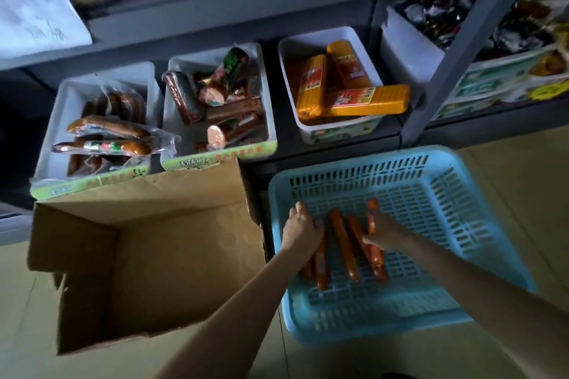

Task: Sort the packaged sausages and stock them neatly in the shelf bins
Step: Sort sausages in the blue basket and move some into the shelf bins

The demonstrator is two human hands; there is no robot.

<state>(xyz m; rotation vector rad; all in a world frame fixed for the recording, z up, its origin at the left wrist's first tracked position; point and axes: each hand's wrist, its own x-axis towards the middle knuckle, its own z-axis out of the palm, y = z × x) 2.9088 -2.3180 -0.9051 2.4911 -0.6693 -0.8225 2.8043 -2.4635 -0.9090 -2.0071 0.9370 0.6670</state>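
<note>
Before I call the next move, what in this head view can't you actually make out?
- Left hand grip: its back covers the fingers, so whether it holds a sausage is unclear.
- Box bottom: in shadow.
- Left bin: lower packs buried under top ones.
- Bin labels: blurred, unreadable.
- Right bin: crossed by the shelf post, contents dark and blurred.
- Top-shelf tubs: cut off by the frame edge.

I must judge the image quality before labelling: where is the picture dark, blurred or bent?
Head view: the left shelf side and cardboard box interior lie in shadow; the blue basket is brightly lit; both hands and the orange sausages are softly blurred; shelf lines bend from wide-angle distortion.
</note>
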